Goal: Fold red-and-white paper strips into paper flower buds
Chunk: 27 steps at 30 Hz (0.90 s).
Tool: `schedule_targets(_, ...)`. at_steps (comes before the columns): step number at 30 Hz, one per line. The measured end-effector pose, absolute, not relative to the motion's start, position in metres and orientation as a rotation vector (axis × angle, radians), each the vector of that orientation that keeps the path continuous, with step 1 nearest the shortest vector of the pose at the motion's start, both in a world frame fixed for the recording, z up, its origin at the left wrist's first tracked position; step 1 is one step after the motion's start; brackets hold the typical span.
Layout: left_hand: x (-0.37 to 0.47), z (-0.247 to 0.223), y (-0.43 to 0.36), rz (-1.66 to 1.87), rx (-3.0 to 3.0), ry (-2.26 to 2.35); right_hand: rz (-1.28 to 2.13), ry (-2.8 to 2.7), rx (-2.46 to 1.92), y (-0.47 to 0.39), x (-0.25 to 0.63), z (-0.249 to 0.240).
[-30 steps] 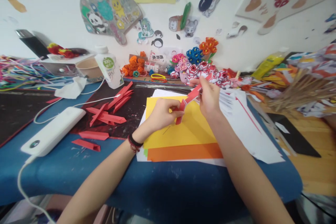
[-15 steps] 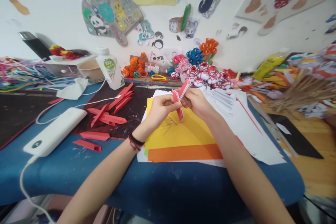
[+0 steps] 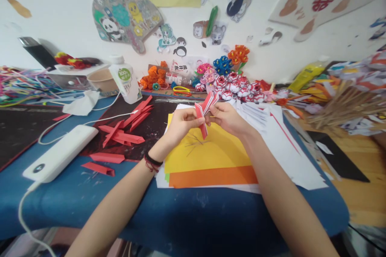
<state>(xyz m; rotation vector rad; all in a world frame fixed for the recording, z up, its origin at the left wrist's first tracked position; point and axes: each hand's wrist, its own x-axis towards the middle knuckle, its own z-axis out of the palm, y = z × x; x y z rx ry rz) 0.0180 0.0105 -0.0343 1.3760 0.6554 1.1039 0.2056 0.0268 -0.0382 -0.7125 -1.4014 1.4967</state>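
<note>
Both my hands hold folded red paper strips (image 3: 202, 127) with white edges, raised over yellow paper (image 3: 217, 156). My left hand (image 3: 184, 122) pinches the lower part between thumb and fingers. At the upper right part, the fingers of my right hand (image 3: 227, 117) are closed on the same piece. The strips fan apart at the top, and my fingertips partly hide where they meet. Several thin wires (image 3: 196, 142) lie on the yellow paper just below. To the left, several folded red paper pieces (image 3: 122, 134) rest on a dark mat.
A white power bank (image 3: 60, 154) with a cable lies at the left, near a white bottle (image 3: 125, 80). White paper sheets (image 3: 295, 168) spread to the right. Red and white paper flowers (image 3: 233, 84) stand at the back. Brown sticks (image 3: 334, 106) are piled at the far right.
The upper strips now fan a little wider, showing more white edges. Both hands stay nearly in place, and the camera view has shifted slightly.
</note>
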Motion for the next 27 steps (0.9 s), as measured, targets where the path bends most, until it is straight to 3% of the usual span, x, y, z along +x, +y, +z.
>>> schedule_targets(9, 0.0169, -0.0339, 0.0101, 1.086, 1.365, 0.630, 1.268, -1.468, -0.693, 0.0296, 0.1983, -0.0445)
schedule_targets(27, 0.0162, -0.0359, 0.0101, 1.052, 1.294, 0.602, 1.432, -1.431, -0.670, 0.0244, 0.1976, -0.0348)
